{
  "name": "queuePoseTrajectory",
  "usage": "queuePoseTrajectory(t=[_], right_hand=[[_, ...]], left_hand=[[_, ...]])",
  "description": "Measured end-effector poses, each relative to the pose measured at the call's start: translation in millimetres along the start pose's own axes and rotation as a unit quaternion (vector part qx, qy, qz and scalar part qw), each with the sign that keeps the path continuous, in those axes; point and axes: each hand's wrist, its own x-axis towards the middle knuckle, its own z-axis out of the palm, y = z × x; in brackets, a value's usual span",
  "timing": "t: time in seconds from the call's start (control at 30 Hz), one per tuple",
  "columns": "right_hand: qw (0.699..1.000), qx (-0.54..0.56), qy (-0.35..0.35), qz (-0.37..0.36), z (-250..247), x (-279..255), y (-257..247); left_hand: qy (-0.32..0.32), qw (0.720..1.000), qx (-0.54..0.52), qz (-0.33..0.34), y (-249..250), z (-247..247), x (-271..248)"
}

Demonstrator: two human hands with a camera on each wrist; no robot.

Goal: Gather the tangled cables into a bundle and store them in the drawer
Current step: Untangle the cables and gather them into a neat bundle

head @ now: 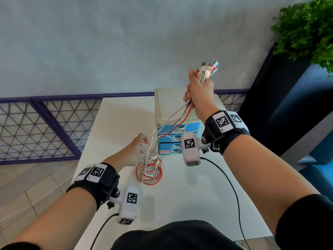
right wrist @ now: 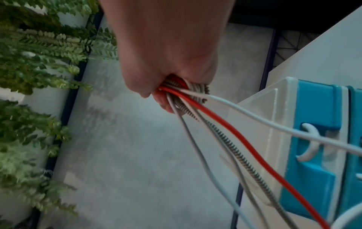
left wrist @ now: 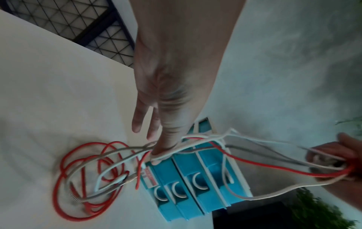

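Several tangled cables, red, white and grey, one with a spring sleeve, run from a loose coil [head: 149, 170] on the white table [head: 117, 123] up to my right hand [head: 200, 92]. That hand is raised above the drawer unit [head: 171, 105] and grips the cables in a fist, with the USB plugs [head: 210, 69] sticking out of its top. Its fist around the strands [right wrist: 225, 124] also shows in the right wrist view [right wrist: 166, 54]. My left hand [head: 134, 151] sits low beside the coil, its fingers [left wrist: 156, 148] straight, with strands [left wrist: 88, 170] running across them. The blue drawers [left wrist: 195, 178] stand behind.
The drawer unit stands at the table's far right. A purple mesh fence [head: 45, 123] runs behind the table. A leafy plant [head: 306, 33] on a dark planter stands to the right. Black camera leads [head: 232, 186] trail over the near table.
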Motion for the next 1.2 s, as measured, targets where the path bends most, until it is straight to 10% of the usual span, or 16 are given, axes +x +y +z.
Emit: queuePoseTrajectory(t=[0.27, 0.47, 0.67, 0.83, 1.2], right_hand=[[0.997, 0.076, -0.018, 0.028, 8, 2, 0], [0.996, 0.057, -0.052, 0.044, 4, 3, 4], [0.99, 0.045, -0.125, 0.043, 10, -6, 12], [0.988, 0.065, -0.135, 0.043, 14, -11, 17], [0.987, 0.097, -0.121, 0.05, 16, -19, 35]], left_hand=[[-0.005, 0.997, 0.056, -0.045, -16, 10, 4], [0.139, 0.984, 0.101, 0.047, -9, -4, 5], [0.249, 0.952, -0.071, 0.161, 50, -31, 1], [0.089, 0.978, -0.086, 0.168, 79, -20, -7], [0.012, 0.969, -0.153, 0.193, 110, 3, -8]])
